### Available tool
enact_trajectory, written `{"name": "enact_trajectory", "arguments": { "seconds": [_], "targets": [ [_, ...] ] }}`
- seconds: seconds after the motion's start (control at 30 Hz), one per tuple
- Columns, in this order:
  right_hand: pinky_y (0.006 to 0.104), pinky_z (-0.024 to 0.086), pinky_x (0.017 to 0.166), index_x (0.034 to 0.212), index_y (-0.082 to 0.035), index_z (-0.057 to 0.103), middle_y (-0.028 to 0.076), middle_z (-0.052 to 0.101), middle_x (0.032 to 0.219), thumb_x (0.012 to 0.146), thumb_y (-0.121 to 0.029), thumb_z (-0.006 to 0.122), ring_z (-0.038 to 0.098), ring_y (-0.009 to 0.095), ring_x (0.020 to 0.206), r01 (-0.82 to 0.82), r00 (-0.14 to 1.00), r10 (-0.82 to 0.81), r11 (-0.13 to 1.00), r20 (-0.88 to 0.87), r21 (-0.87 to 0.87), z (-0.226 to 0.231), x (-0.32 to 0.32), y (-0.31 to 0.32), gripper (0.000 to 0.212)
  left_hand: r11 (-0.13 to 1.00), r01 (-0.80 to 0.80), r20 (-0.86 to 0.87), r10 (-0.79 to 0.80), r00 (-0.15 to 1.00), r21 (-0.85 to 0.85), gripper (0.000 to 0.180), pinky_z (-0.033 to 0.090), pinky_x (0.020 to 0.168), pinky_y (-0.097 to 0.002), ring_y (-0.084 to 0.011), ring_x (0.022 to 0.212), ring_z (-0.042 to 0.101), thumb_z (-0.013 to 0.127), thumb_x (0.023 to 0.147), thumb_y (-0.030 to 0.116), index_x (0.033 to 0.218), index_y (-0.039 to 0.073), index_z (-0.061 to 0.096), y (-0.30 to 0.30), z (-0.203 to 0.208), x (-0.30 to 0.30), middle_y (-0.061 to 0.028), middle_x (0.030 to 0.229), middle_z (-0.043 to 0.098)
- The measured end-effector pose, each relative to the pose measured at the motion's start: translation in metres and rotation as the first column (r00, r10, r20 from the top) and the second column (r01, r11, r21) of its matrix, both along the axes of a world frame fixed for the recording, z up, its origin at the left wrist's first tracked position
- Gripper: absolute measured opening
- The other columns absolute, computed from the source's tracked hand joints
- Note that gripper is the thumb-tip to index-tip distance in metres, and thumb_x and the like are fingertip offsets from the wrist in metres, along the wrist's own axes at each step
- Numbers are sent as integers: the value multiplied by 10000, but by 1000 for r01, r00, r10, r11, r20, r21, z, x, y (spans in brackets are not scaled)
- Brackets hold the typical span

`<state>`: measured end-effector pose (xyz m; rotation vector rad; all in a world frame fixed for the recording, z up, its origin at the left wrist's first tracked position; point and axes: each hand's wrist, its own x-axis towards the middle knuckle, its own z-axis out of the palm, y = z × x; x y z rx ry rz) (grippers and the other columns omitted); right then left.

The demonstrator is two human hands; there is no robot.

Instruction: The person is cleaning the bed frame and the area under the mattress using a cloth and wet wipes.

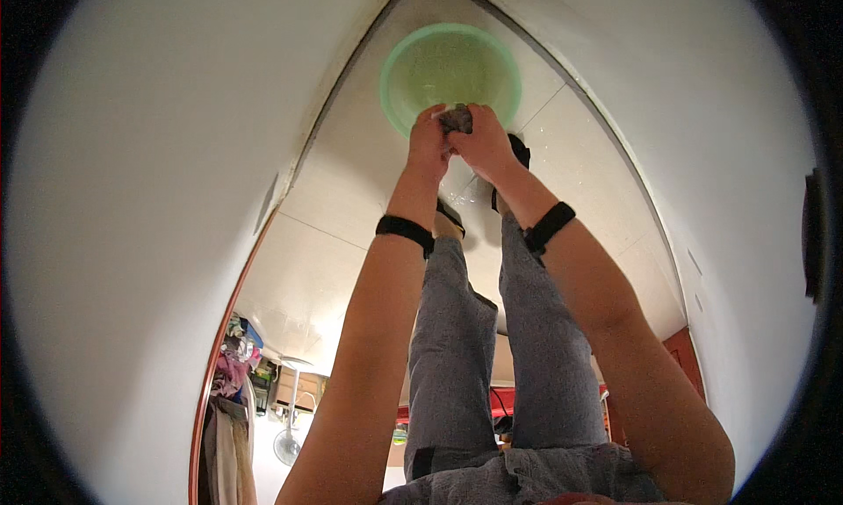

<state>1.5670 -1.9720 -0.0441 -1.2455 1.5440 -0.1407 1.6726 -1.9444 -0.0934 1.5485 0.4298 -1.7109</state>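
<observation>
We take the green plastic basin (450, 70) as our landmark: it sits on the pale tiled floor (334, 198), in the corner where the two white walls (132, 198) meet. Just at its near rim we hold a small grey, wet-looking cloth (457, 119), bunched between both hands.

We judge the cloth soft and limp, light even when soaked, likely to slip a little while dripping. It cannot break, so a firm squeeze anywhere along its bundled length should serve; gripping both ends gives the best purchase for twisting.

Our left hand (428, 145) is clenched around the cloth's left end, fingers curled tight, with no gap showing. Our right hand (485, 143) is closed over the other end, knuckles up, pressing against the left one. Both hover just above the basin's near edge without touching it, as far as we can tell. Each wrist wears a black band (405, 231). Nearer to us than the basin, our grey trouser legs (492, 347) and dark sandals stand on the tiles.
</observation>
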Motion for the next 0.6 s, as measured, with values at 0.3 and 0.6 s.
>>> {"name": "enact_trajectory", "arguments": {
  "seconds": [0.3, 0.6],
  "targets": [
    [289, 523, 629, 1038, 2, 531, 107, 597, 876, 721, 13, 461, 600, 181, 736, 376, 750, -531, 832, 394, 407, 116, -6, -1, 325, 907, 363, 64, -358, 932, -216, 247, 503, 619, -318, -161, 748, 578, 410, 852, 132, 1030, 15, 536, -8, 126, 27, -92, 881, 589],
    [260, 496, 568, 913, -38, 542, 40, 565, 778, 821, -192, 592, 562, 117, 635, 428, 630, -662, 732, 406, 530, 295, 7, -13, 186, 810, 586, 392, -531, 751, -24, 177, 412, 476, -242, -118, 560, 513, 508, 839, 265, 887, 103, 562, -27, 286, 25, -24, 692, 545]
  ]
}}
